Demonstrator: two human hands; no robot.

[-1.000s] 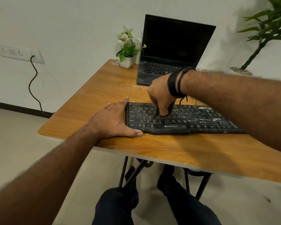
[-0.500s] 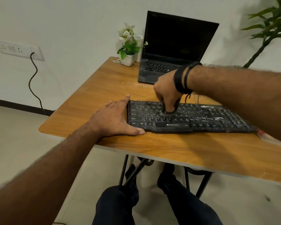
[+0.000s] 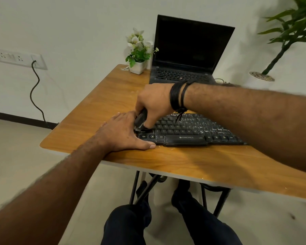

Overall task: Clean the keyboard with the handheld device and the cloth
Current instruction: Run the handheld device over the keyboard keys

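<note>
The keyboard [image 3: 193,130] lies on the table [image 3: 99,110], near its front edge. The left hand [image 3: 124,134] rests flat on the table against the keyboard's left end. The right hand [image 3: 153,103] holds the handheld device [image 3: 140,120] over the keyboard's left keys, just beside the left hand. Behind the keyboard stands an open laptop [image 3: 187,55]; a potted flower [image 3: 138,52] sits left of it at the table's back edge. A wall socket [image 3: 19,58] is further left, on the wall.

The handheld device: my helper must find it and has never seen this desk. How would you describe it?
On the wooden table, find the black keyboard in front of the open laptop. At its left end, the right hand grips the handheld device, a small dark tool angled onto the keys beside the flat left hand.
</note>
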